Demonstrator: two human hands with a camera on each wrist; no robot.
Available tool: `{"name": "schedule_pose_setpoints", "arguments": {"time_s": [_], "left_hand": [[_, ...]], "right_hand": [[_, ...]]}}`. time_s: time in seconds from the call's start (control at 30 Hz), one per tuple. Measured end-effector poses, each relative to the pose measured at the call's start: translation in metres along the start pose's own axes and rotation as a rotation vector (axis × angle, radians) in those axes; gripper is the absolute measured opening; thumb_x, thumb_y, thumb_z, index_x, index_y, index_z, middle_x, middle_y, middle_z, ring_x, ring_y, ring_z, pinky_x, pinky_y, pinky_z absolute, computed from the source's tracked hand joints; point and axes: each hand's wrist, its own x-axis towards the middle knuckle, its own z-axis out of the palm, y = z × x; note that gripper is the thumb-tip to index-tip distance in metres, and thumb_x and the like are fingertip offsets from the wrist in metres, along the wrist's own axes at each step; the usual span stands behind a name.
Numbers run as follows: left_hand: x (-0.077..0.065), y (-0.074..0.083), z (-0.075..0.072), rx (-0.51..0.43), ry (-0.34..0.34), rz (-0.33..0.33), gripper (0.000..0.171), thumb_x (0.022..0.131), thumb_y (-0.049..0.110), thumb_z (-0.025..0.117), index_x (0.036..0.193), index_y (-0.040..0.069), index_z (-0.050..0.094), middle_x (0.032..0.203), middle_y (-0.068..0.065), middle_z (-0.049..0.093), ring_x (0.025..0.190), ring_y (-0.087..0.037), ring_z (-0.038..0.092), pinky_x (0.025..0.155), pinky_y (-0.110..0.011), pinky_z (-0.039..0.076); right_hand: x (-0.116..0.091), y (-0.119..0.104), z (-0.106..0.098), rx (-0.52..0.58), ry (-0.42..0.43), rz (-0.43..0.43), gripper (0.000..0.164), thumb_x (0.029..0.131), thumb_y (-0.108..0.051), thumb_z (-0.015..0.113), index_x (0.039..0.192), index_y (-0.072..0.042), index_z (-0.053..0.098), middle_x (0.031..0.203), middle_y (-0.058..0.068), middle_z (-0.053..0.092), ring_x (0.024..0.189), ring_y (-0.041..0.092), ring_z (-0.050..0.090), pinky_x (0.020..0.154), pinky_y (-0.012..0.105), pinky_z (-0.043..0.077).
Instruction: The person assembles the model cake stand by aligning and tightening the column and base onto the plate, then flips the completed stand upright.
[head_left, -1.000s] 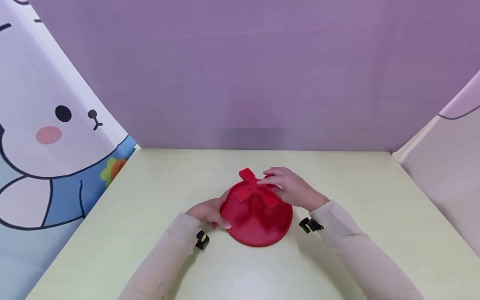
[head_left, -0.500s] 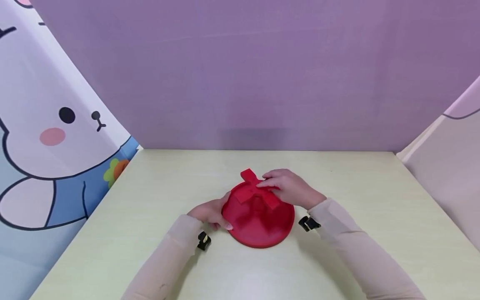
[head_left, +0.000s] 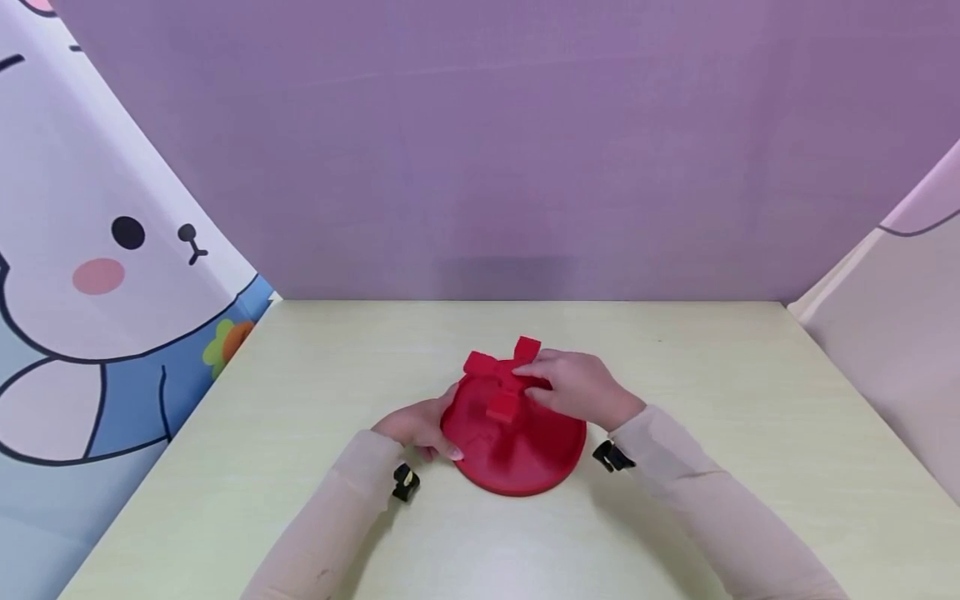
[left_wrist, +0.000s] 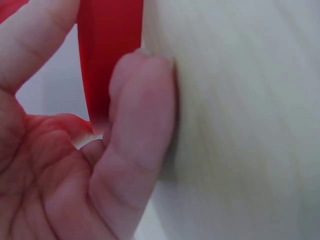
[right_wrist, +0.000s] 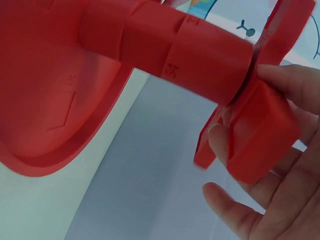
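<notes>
On the table stands a red plastic stand: a round, shallow base (head_left: pixel 517 471) with a short post (right_wrist: pixel 170 47) and a cross-shaped top (head_left: pixel 503 407) with flat, block-ended arms. At the base's left edge my left hand (head_left: pixel 420 423) holds the rim between thumb and fingers; the left wrist view shows the red rim (left_wrist: pixel 110 60) between them. My right hand (head_left: pixel 581 387) is at the right side of the cross, its thumb and fingers around one red arm (right_wrist: pixel 262 132). That arm is mostly hidden by the hand in the head view.
The pale wooden table (head_left: pixel 337 350) runs back to a purple wall panel (head_left: pixel 480 167). A cartoon-printed cloth (head_left: pixel 127 333) hangs at the left and a pale one (head_left: pixel 900 333) at the right. Black clips (head_left: pixel 613 456) sit by both wrists.
The cross-shaped top has turned on its post, so its arms point in different directions; which way it turned I cannot tell. My left hand and the base stay in place.
</notes>
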Motion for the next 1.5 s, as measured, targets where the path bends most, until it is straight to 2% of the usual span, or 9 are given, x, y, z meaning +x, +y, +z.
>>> {"name": "schedule_pose_setpoints", "arguments": {"time_s": [0.17,0.3,0.4,0.5,0.57,0.77,1.13,1.37,1.5], "left_hand": [[0.001,-0.002,-0.001,-0.013,-0.016,0.015,0.113,0.07,0.013,0.085,0.155,0.015,0.01,0.121,-0.011,0.047,0.072,-0.025,0.057,0.061,-0.033,0.053],[0.001,-0.003,-0.001,-0.025,-0.02,0.027,0.113,0.069,0.013,0.085,0.155,0.016,0.011,0.119,-0.01,0.048,0.073,-0.025,0.057,0.06,-0.034,0.053],[0.0,-0.003,0.0,-0.017,-0.016,0.034,0.112,0.07,0.013,0.084,0.155,0.015,0.011,0.117,-0.01,0.049,0.07,-0.025,0.057,0.06,-0.034,0.052],[-0.002,-0.005,0.004,-0.012,-0.017,0.03,0.111,0.071,0.013,0.084,0.155,0.014,0.011,0.117,-0.01,0.05,0.068,-0.024,0.057,0.06,-0.033,0.052],[-0.003,-0.007,0.006,-0.011,-0.016,0.019,0.111,0.071,0.012,0.084,0.155,0.013,0.011,0.116,-0.011,0.05,0.067,-0.024,0.056,0.06,-0.033,0.052],[-0.006,-0.007,0.006,-0.003,-0.007,0.015,0.11,0.072,0.01,0.084,0.155,0.012,0.011,0.114,-0.011,0.051,0.065,-0.024,0.055,0.059,-0.033,0.052],[-0.006,-0.003,0.003,0.02,-0.01,0.006,0.111,0.073,0.012,0.083,0.155,0.011,0.009,0.115,-0.012,0.051,0.065,-0.023,0.055,0.06,-0.032,0.052],[-0.007,-0.003,0.002,0.0,-0.016,0.02,0.111,0.072,0.012,0.084,0.155,0.012,0.009,0.119,-0.012,0.049,0.066,-0.023,0.055,0.059,-0.032,0.052],[-0.007,-0.004,0.002,-0.008,-0.007,0.011,0.112,0.071,0.012,0.084,0.155,0.014,0.01,0.119,-0.011,0.048,0.066,-0.023,0.055,0.059,-0.032,0.052]], "right_hand": [[-0.001,-0.006,0.0,-0.012,0.01,0.007,0.036,0.082,-0.02,0.075,0.116,-0.008,0.07,0.091,0.005,0.063,0.071,0.012,0.055,0.058,0.024,0.05],[-0.002,-0.005,-0.002,0.051,0.01,0.032,0.032,0.087,-0.023,0.071,0.116,-0.009,0.07,0.099,0.004,0.067,0.083,0.016,0.061,0.067,0.029,0.053],[-0.003,-0.002,-0.005,0.126,0.05,0.038,0.028,0.087,-0.014,0.071,0.115,-0.009,0.071,0.102,0.004,0.068,0.088,0.018,0.062,0.069,0.03,0.055],[-0.004,0.002,-0.005,0.179,0.094,-0.012,0.031,0.082,0.0,0.072,0.112,-0.008,0.072,0.103,0.006,0.066,0.09,0.02,0.062,0.07,0.03,0.055],[-0.004,0.004,-0.003,0.191,0.1,-0.053,0.034,0.08,0.005,0.073,0.111,-0.008,0.072,0.108,0.01,0.064,0.098,0.025,0.061,0.073,0.032,0.056],[-0.004,0.008,0.001,0.138,0.084,-0.1,0.036,0.076,0.003,0.076,0.11,-0.009,0.073,0.118,0.015,0.062,0.112,0.032,0.056,0.081,0.04,0.054],[-0.001,0.007,0.002,0.068,0.079,-0.142,0.038,0.076,-0.001,0.079,0.112,-0.007,0.072,0.113,0.014,0.065,0.105,0.031,0.06,0.085,0.044,0.052],[-0.002,0.005,0.002,0.075,0.068,-0.105,0.036,0.077,-0.003,0.078,0.112,-0.008,0.073,0.109,0.01,0.067,0.101,0.027,0.062,0.088,0.045,0.05],[-0.003,0.002,0.002,0.121,0.029,-0.057,0.037,0.079,-0.004,0.077,0.114,-0.009,0.071,0.109,0.008,0.067,0.099,0.025,0.063,0.081,0.038,0.054]]}}
